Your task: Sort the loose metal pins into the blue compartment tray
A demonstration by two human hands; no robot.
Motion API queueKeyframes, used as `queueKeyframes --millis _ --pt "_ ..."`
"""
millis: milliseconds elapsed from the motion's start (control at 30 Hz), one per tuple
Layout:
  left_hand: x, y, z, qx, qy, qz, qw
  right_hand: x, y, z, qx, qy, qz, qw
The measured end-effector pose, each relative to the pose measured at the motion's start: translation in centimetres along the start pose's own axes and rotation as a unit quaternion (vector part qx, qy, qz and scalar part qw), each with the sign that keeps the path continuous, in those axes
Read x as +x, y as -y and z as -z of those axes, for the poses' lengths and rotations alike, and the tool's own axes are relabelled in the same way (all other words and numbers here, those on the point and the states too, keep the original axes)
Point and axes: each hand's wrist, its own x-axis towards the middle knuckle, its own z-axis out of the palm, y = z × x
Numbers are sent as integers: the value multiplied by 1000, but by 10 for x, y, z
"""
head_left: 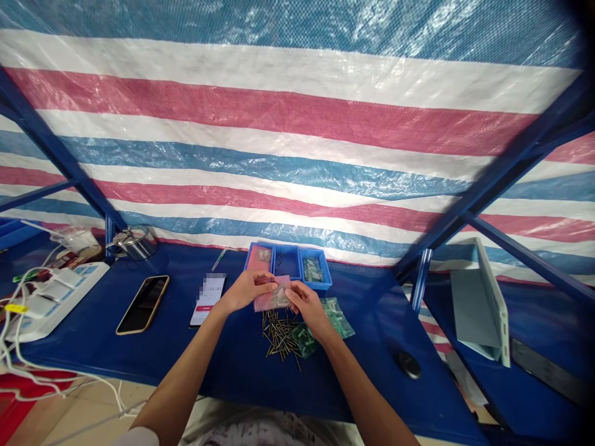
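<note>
Between both hands is a pink plastic bag (268, 301) with small pale contents I cannot make out. My left hand (248, 288) pinches its upper left edge, and my right hand (307, 305) grips its right side, both with fingers closed. Just below the bag lies a loose heap of long dark screws (279, 337). Green plastic packets (338, 317) lie beside and partly under my right wrist. Behind the hands stand joined blue bins (287, 253): pink bags (258, 257) in the left one, a few thin dark pieces in the middle, green packets (313, 270) in the right.
Left on the blue table (186, 356) are a lit phone (209, 300), a dark phone (143, 305), a pen (219, 259), a metal mug (134, 243) and a power strip (60, 300) with cables. A black round object (408, 364) and a tablet in a case (483, 303) are rightward.
</note>
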Motion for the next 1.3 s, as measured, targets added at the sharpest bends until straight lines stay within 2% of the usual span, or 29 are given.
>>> queueKeyframes --millis 67,133,200,300,367,467,533,667,767,933,1000,1067,1167,1300 --pt "0 1 -2 -18 -29 -1 999 0 -2 0 4 6 5 1000" --pt "-2 4 -5 -63 -72 0 995 0 -3 0 32 -11 3 999" --pt "-6 8 -12 -111 -92 7 989 1 -6 1 65 -30 -5 997" --pt "-15 16 -28 -136 -41 7 990 4 -9 3 104 -46 -26 993" --pt "-20 20 -40 -123 -40 -3 992 4 -10 4 119 -47 -43 991" --pt "-22 24 -53 -78 -102 -15 992 3 -9 4 124 -31 -58 990" --pt "-20 27 -56 -67 -145 -25 987 1 -7 2 107 -18 -60 992" --pt "-13 25 -40 -44 -209 -52 976 -2 -1 0 65 3 -60 996" --pt "-4 17 -15 -3 -286 -82 955 -3 3 0 57 -4 -60 997" --pt "17 13 22 103 -348 -106 926 -3 5 0 54 -12 -54 997" --pt "27 19 28 201 -350 -74 912 -2 5 0 51 -11 -53 997" --pt "34 28 29 328 -306 -54 892 -2 4 0 47 -9 -53 997" --pt "39 38 25 373 -281 -54 883 -1 2 1 47 -6 -54 997" --pt "36 40 15 421 -280 -42 862 0 0 2 47 -7 -53 997"
